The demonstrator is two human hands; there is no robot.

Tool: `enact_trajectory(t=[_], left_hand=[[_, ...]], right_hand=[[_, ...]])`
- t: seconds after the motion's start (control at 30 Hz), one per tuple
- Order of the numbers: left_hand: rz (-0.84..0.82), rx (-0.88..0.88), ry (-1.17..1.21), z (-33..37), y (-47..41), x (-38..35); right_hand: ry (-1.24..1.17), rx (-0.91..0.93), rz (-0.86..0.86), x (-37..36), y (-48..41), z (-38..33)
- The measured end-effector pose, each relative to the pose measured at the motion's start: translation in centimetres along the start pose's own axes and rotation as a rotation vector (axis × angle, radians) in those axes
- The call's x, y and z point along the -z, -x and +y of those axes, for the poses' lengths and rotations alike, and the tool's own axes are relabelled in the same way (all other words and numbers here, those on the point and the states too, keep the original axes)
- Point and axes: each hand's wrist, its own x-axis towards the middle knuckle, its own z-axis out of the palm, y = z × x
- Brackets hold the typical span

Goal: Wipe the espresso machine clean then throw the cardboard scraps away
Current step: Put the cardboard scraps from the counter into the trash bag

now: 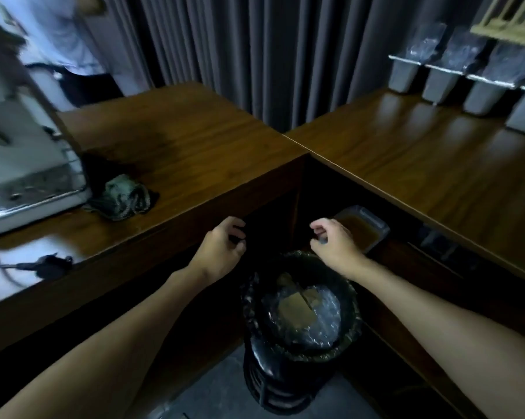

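Two dark brown wooden desk tops (194,140) meet at a corner, and the steel espresso machine (28,164) stands on the left one. Below, the round bin lined with a black bag (354,300) holds flat brown cardboard scraps (294,306). I'd check that none caught on the rim. Four grey plastic tubs (442,86) line the right desk, and a crumpled green cloth (122,198) lies beside the machine. A clear tray of brown liquid (373,225) sits close behind the right hand (333,240), easy to knock. Both that and the left hand (222,249) hover above the bin, fingers loosely curled, apparently holding nothing
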Motion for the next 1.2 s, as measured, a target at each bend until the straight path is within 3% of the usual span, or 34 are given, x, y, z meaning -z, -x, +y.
enact_trajectory(t=[0.17,0.4,0.6,0.73,0.9,1.07,1.2], left_hand=[[0.259,-0.054,0.024,3.8,2.9,6.5],[0.620,-0.041,-0.309,0.9,3.9,15.0],[0.535,0.040,-0.358,-2.7,3.2,17.8],[0.529,-0.008,-0.368,-3.5,2.5,18.8],[0.573,-0.140,-0.422,-2.9,0.9,19.1],[0.617,-0.253,-0.030,1.7,-1.1,19.1],[0.710,-0.324,0.148,4.5,-2.6,19.3]], right_hand=[[-0.059,0.265,-0.114,-0.4,-2.5,-9.5],[-0.113,0.412,-0.265,-5.4,-5.3,-20.6],[-0.073,0.398,-0.331,-10.9,-7.3,-25.6],[0.033,0.424,-0.285,-12.5,-7.9,-26.6],[-0.079,0.454,-0.204,-10.1,-9.1,-26.8],[-0.180,0.539,-0.067,-5.7,-10.7,-27.2],[-0.198,0.569,-0.044,-2.6,-11.9,-26.8]])
